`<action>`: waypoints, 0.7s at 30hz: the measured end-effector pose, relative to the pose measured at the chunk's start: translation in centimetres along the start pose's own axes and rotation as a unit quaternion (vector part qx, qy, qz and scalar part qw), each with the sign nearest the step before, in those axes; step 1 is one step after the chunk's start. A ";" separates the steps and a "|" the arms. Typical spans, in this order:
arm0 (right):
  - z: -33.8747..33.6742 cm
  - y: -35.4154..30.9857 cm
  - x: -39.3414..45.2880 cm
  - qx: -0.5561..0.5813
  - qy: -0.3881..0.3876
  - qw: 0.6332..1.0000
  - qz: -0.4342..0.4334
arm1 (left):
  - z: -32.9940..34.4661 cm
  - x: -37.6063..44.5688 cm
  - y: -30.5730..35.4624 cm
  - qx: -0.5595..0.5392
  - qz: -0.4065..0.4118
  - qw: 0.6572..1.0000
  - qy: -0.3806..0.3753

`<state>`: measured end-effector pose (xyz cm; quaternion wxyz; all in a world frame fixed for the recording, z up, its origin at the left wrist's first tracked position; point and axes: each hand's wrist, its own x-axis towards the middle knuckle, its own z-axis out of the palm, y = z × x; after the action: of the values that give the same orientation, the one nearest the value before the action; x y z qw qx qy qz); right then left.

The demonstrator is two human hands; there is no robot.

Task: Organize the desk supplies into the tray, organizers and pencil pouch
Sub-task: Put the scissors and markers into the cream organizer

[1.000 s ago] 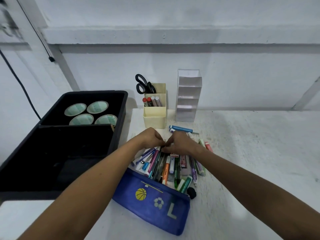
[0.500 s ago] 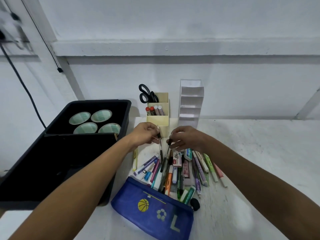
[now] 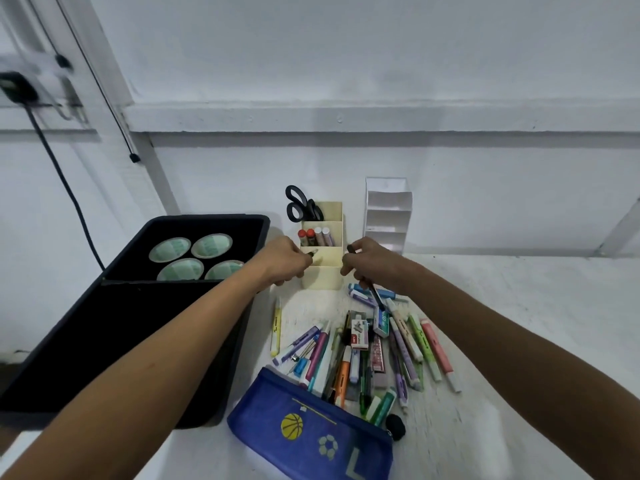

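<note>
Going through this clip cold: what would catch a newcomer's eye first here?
Probably the two hands at centre: the left hand and right hand each hold a pen at the cream organizer. Below them sprawls a colourful heap of pens above the blue pencil pouch.

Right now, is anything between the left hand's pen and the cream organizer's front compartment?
Nothing visible. The left hand holds the pen with its tip at the tiered cream plastic organizer's open front compartment.
</note>
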<state>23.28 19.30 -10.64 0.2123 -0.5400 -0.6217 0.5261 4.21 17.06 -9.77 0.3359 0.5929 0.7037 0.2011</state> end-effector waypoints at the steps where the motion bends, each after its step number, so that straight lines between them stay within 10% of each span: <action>1: -0.2 -0.4 0.0 -0.013 -0.020 1.000 0.006 | -0.3 -0.1 0.1 0.016 -0.002 1.000 -0.002; 12: -1.1 -0.8 0.9 -0.301 0.028 0.951 -0.069 | -1.7 0.6 0.0 0.199 0.044 0.977 0.059; 21: 0.9 -0.7 3.0 -0.289 0.112 0.941 -0.135 | -1.3 1.5 0.9 0.195 0.043 0.977 0.071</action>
<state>21.21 21.67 -11.21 0.1846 -0.5447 -0.7860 0.2266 3.82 18.89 -8.61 0.1544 0.6607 0.7254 0.1161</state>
